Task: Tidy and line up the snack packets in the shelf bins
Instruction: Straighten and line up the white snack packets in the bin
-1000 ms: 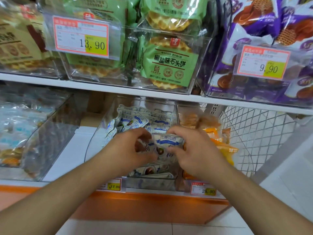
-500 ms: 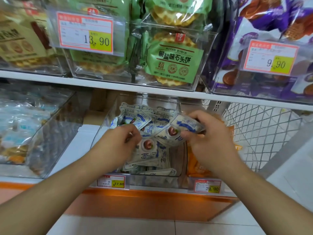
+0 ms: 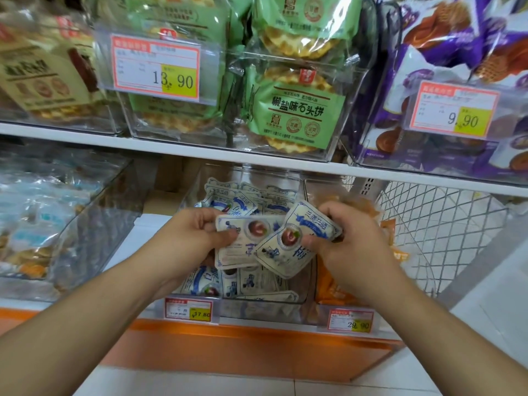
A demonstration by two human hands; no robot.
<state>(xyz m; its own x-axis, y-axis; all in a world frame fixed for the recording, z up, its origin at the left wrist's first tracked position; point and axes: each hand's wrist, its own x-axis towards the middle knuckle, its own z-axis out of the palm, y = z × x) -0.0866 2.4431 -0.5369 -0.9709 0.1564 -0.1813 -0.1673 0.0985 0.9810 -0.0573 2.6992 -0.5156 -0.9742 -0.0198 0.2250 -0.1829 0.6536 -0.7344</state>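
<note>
Left hand (image 3: 197, 235) pinches a flat, glossy white-and-blue plastic snack packet (image 3: 245, 241) at its left edge, thumb on top, at frame centre. This packet's long axis runs roughly top to bottom of the frame and its printed face is up.

Right hand (image 3: 351, 241) grips a second white-and-blue packet with a red fruit print (image 3: 288, 247), fingers curled over its upper right end and thumb on the face. It is tilted, long axis running from lower left to upper right, and it overlaps the first packet's right side.

Both packets sit just above the clear rigid plastic bin (image 3: 265, 308) on the lower shelf, centre of frame. More of the same packets lie loose and unaligned inside it.

Right of it, a second clear bin holds crinkled orange packets (image 3: 337, 290). Far right is a white wire mesh basket (image 3: 440, 232). At left, a clear bin of pale blue packets (image 3: 34, 224), blurred.

The white upper shelf board (image 3: 171, 148) carries clear bins of green waffle-biscuit packs (image 3: 294, 110) and purple packs (image 3: 445, 47). There are red-bordered price tags (image 3: 155, 67) with yellow patches. The lower shelf front is orange (image 3: 243, 347), above a pale tiled floor.
</note>
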